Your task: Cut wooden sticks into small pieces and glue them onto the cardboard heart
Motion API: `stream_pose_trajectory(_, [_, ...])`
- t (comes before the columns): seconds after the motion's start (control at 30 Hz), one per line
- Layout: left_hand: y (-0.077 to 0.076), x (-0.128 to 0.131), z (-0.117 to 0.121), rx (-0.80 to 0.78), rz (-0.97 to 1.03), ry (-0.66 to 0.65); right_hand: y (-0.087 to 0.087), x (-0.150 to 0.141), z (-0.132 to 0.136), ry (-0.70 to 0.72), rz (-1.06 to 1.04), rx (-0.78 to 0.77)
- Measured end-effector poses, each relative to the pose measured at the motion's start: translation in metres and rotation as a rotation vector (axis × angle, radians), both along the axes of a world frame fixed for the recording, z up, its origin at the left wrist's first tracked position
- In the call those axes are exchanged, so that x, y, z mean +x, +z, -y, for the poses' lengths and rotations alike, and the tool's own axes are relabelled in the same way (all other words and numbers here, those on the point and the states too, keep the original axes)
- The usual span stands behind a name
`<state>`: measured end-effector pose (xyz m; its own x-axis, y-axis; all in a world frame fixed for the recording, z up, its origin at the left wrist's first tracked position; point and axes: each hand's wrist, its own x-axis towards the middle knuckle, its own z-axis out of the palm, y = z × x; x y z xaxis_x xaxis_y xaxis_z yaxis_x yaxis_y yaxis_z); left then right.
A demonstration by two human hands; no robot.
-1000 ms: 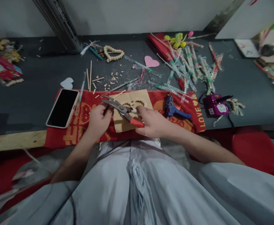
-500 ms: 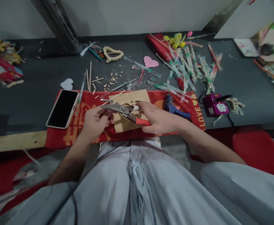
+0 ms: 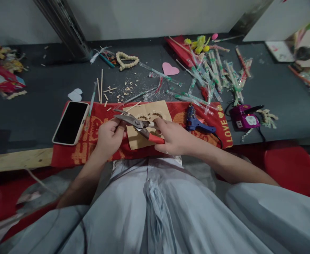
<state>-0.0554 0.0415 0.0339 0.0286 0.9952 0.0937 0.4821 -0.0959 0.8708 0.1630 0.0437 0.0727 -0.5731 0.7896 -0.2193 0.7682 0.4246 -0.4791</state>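
Observation:
My right hand (image 3: 174,138) is wrapped around a pair of red-handled pruning shears (image 3: 128,120), whose metal blades point left and stand apart. My left hand (image 3: 110,138) is closed in a pinch just below the blades; whatever is between its fingertips is too small or hidden to name. Under the shears lies a square of brown cardboard (image 3: 137,141) bearing a pale, bumpy outline (image 3: 157,115), partly covered by my right hand and the tool. The cardboard rests on a red cloth (image 3: 88,150) with orange lettering.
Left of the hands lies a phone (image 3: 71,123). A blue glue gun (image 3: 197,122) is on the cloth's right side, near a purple device (image 3: 244,118). Beyond are thin wooden sticks (image 3: 101,86), cut bits, plastic wrappers (image 3: 165,76), a pink paper heart (image 3: 170,69) and a stick-built heart (image 3: 127,61).
The shears and my right hand have shifted slightly left and down. My left hand has moved a little closer to the blades, its fingers still pinched.

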Motion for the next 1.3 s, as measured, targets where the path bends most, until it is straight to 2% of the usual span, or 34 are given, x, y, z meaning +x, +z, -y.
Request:
stream_pose_trajectory(0.13, [-0.003, 0.002, -0.001, 0.07, -0.043, 0.019, 0.003, -0.001, 0.0, 0.0, 0.014, -0.069])
stream_pose_trajectory(0.3, [-0.003, 0.0, -0.007, 0.115, -0.043, -0.033, 0.006, 0.002, -0.005, 0.013, 0.01, -0.142])
stream_pose_trajectory(0.43, [-0.002, -0.003, -0.013, 0.107, 0.01, -0.046, 0.001, 0.006, -0.012, -0.04, -0.138, -0.25])
stream_pose_trajectory(0.53, [0.0, -0.003, -0.017, 0.027, 0.106, -0.048, -0.005, 0.007, -0.021, -0.132, -0.279, -0.309])
stream_pose_trajectory(0.73, [0.0, -0.002, -0.021, -0.119, 0.358, -0.053, -0.009, 0.007, -0.028, -0.187, -0.22, -0.33])
stream_pose_trajectory(0.9, [0.001, 0.005, -0.018, -0.236, 0.513, -0.051, -0.009, 0.002, -0.022, -0.25, -0.361, -0.351])
stream_pose_trajectory(1.1, [0.0, 0.022, -0.013, -0.398, 0.598, -0.168, -0.021, -0.007, -0.02, -0.346, -0.494, -0.362])
stream_pose_trajectory(1.3, [0.004, 0.029, -0.009, -0.504, 0.72, -0.157, -0.025, -0.009, -0.021, -0.344, -0.525, -0.366])
